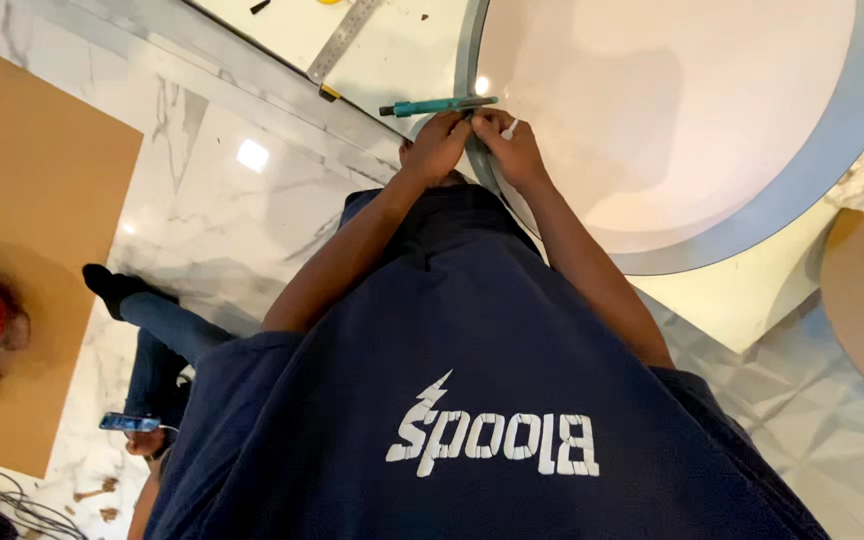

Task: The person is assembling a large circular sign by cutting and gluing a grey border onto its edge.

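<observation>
Both hands are working at the near rim of the big round panel, pale pinkish face with a grey edge band, lying flat on a cream sheet on the marble floor.

Left hand: fingers curled and pressed down on the rim, touching the teal pen-shaped tool that lies across the edge, tip pointing left. Looks like it's pinning the tool or the band; can't tell if it's a full grip.

Right hand: pinched around a small white bit just beside the tool, right on the grey band.

My read: fine edge work at one spot on the band, marking or trimming, tool held steady while the other hand controls the small piece. Next move likely needs both hands kept tight on the rim and the tool tracked along the curve without slipping onto the panel face.

Steel ruler lies well apart, up on the sheet. Another person sits to the left with a phone; brown board beside them.
</observation>
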